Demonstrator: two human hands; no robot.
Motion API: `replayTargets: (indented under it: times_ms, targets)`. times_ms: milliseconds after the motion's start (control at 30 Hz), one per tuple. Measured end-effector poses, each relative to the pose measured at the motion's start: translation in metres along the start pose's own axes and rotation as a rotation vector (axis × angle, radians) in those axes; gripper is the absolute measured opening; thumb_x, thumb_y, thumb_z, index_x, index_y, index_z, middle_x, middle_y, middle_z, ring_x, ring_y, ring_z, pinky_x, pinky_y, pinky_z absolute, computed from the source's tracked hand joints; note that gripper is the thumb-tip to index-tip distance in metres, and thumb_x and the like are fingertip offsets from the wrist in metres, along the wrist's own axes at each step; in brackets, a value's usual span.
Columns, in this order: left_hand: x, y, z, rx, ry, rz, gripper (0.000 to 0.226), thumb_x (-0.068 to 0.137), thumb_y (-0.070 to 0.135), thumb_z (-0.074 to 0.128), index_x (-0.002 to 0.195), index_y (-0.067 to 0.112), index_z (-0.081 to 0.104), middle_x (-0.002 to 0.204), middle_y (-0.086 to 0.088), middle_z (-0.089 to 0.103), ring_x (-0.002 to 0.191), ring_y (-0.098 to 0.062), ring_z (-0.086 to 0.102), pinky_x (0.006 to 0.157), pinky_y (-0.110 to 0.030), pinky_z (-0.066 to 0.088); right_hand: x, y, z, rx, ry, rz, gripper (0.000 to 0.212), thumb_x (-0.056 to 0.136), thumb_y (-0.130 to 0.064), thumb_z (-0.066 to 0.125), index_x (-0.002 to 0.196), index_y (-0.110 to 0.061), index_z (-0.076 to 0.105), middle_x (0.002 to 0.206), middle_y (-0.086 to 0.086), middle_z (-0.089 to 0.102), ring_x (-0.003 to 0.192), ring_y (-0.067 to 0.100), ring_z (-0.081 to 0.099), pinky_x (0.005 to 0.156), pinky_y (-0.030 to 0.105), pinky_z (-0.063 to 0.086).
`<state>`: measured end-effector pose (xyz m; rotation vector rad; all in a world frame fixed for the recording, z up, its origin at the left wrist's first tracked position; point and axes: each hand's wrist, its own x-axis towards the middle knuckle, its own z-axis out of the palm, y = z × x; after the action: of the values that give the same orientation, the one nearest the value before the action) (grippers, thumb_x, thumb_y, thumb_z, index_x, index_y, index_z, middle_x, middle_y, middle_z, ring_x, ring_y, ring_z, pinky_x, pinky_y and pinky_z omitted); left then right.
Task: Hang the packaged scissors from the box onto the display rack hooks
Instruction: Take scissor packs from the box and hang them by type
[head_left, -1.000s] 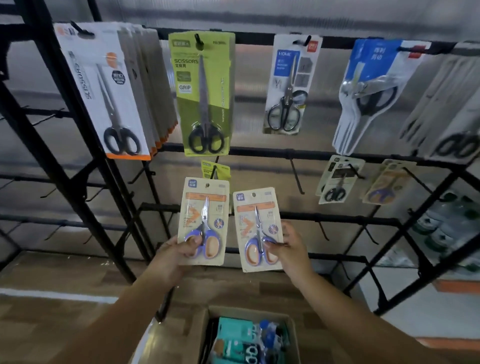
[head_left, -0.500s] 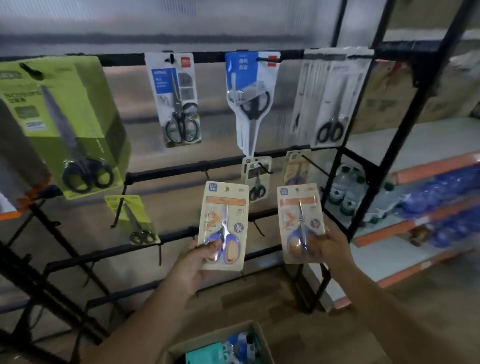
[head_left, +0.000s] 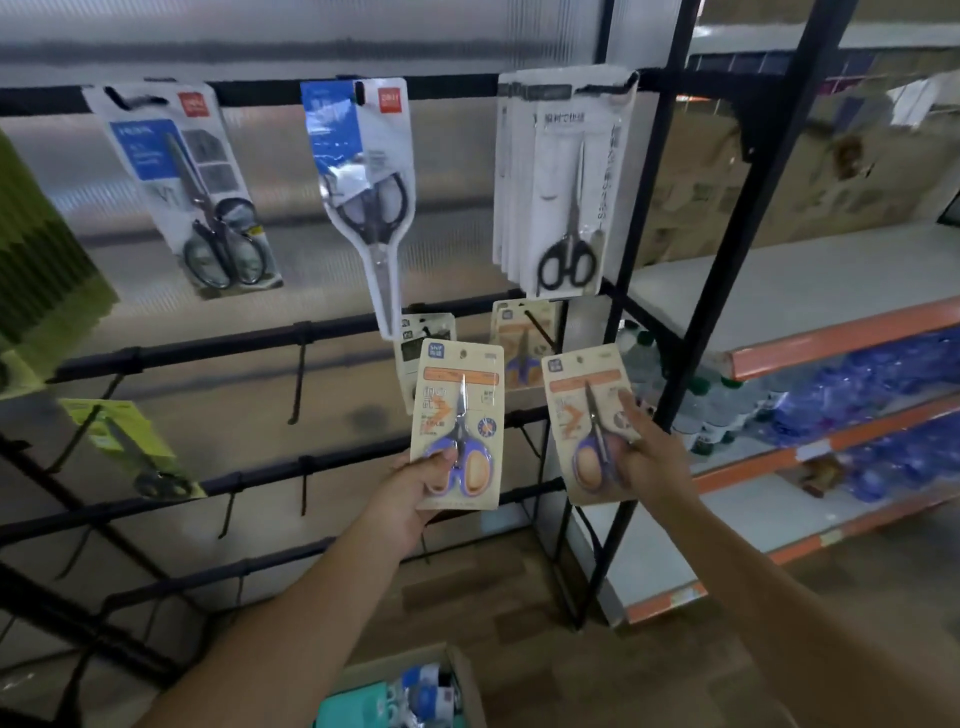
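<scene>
I hold two beige cards of small purple-and-orange scissors in front of the black display rack (head_left: 270, 343). My left hand (head_left: 410, 493) grips the bottom of one card (head_left: 460, 405), thumb on its front. My right hand (head_left: 649, 457) pinches the lower right of the other card (head_left: 587, 410), a finger stretched up along its face. Just behind them a matching card (head_left: 522, 332) hangs on a second-row hook, beside a small black-scissors card (head_left: 423, 332). The cardboard box (head_left: 467, 686) with teal and blue packs sits on the floor below.
The top row carries larger packs: a blue-labelled one (head_left: 192, 182), a blister pack (head_left: 363, 182), a white stack (head_left: 566, 176). Green packs (head_left: 47, 270) hang at far left. Bare hooks (head_left: 298, 374) stick out mid-rack. Orange-edged shelves (head_left: 831, 332) with water bottles (head_left: 717, 400) stand to the right.
My view has swung right along the rack and moved closer. Both hands carried their cards rightward, to the second-row hooks near the rack's right upright. Both holds are unchanged.
</scene>
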<state>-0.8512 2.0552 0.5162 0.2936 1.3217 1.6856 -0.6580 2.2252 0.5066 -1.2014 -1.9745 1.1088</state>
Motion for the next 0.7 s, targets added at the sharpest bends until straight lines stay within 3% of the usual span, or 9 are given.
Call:
replayTargets:
  times_ms: [67, 133, 200, 233, 300, 367, 500, 600, 700]
  targets:
    - [0.006, -0.004, 0.012, -0.016, 0.037, -0.004, 0.016, 0.087, 0.002, 0.058, 0.096, 0.014, 0.065, 0.075, -0.002, 0.073, 0.073, -0.022, 0.067, 0.075, -0.04, 0.053, 0.008, 0.007, 0.0, -0.098, -0.028, -0.066, 0.053, 0.093, -0.016, 0.052, 0.14, -0.032, 0.035, 0.134, 0.01, 0.052, 0.121, 0.029, 0.05, 0.102, 0.038, 0.041]
    - [0.011, -0.007, 0.023, -0.027, 0.076, 0.001, 0.016, 0.087, 0.002, 0.057, 0.096, 0.014, 0.065, 0.075, -0.002, 0.073, 0.075, -0.023, 0.065, 0.077, -0.041, 0.052, 0.015, 0.008, 0.004, -0.048, -0.037, -0.125, 0.052, 0.093, -0.01, 0.051, 0.14, -0.03, 0.038, 0.132, 0.01, 0.053, 0.117, 0.027, 0.053, 0.098, 0.028, 0.042]
    - [0.013, -0.01, 0.032, -0.03, 0.108, 0.008, 0.017, 0.088, 0.003, 0.057, 0.1, 0.013, 0.064, 0.082, -0.005, 0.072, 0.078, -0.024, 0.065, 0.079, -0.042, 0.052, 0.019, 0.006, 0.007, 0.103, -0.036, -0.109, 0.054, 0.093, 0.0, 0.049, 0.139, -0.027, 0.041, 0.126, 0.004, 0.056, 0.102, 0.013, 0.058, 0.081, 0.004, 0.043]
    - [0.013, -0.011, 0.035, -0.032, 0.121, 0.008, 0.017, 0.088, 0.004, 0.058, 0.101, 0.013, 0.064, 0.086, -0.007, 0.071, 0.08, -0.025, 0.065, 0.08, -0.043, 0.052, 0.019, 0.007, 0.008, 0.175, -0.04, -0.096, 0.054, 0.093, 0.002, 0.048, 0.137, -0.028, 0.042, 0.121, -0.001, 0.057, 0.093, 0.005, 0.059, 0.073, 0.0, 0.043]
    - [0.014, -0.01, 0.04, -0.039, 0.142, 0.014, 0.016, 0.087, 0.006, 0.06, 0.1, 0.014, 0.064, 0.09, -0.008, 0.071, 0.081, -0.025, 0.066, 0.079, -0.043, 0.053, 0.017, 0.012, 0.01, 0.242, -0.057, -0.09, 0.051, 0.094, -0.004, 0.05, 0.135, -0.033, 0.042, 0.109, -0.007, 0.059, 0.086, 0.001, 0.062, 0.073, 0.01, 0.05]
    - [0.016, -0.006, 0.042, -0.038, 0.176, 0.031, 0.015, 0.086, 0.007, 0.062, 0.099, 0.013, 0.065, 0.091, -0.009, 0.07, 0.08, -0.024, 0.066, 0.077, -0.042, 0.053, 0.014, 0.019, 0.009, 0.16, -0.051, -0.111, 0.054, 0.093, -0.009, 0.052, 0.138, -0.035, 0.037, 0.103, 0.0, 0.059, 0.088, 0.012, 0.062, 0.08, 0.023, 0.053]
    - [0.019, 0.001, 0.04, -0.043, 0.224, 0.059, 0.025, 0.085, 0.009, 0.063, 0.11, 0.01, 0.063, 0.101, -0.011, 0.068, 0.085, -0.025, 0.065, 0.071, -0.038, 0.052, 0.017, 0.032, 0.009, 0.232, 0.057, -0.074, 0.051, 0.09, -0.011, 0.059, 0.135, -0.028, 0.044, 0.103, 0.001, 0.059, 0.082, 0.007, 0.055, 0.059, -0.005, 0.037]
    - [0.021, 0.001, 0.04, -0.058, 0.243, 0.059, 0.033, 0.085, 0.01, 0.063, 0.117, 0.008, 0.061, 0.108, -0.013, 0.067, 0.09, -0.026, 0.065, 0.07, -0.038, 0.051, 0.032, 0.029, 0.015, 0.146, -0.005, -0.113, 0.052, 0.091, -0.007, 0.055, 0.139, -0.022, 0.041, 0.097, 0.0, 0.059, 0.073, -0.007, 0.05, 0.054, -0.005, 0.035]
    - [0.024, -0.001, 0.044, -0.078, 0.251, 0.039, 0.038, 0.084, 0.009, 0.064, 0.121, 0.007, 0.059, 0.114, -0.015, 0.066, 0.094, -0.028, 0.064, 0.071, -0.039, 0.052, 0.068, 0.009, 0.026, -0.049, -0.091, -0.099, 0.053, 0.095, -0.015, 0.049, 0.144, -0.029, 0.032, 0.101, 0.007, 0.065, 0.066, 0.003, 0.053, 0.054, 0.006, 0.04]
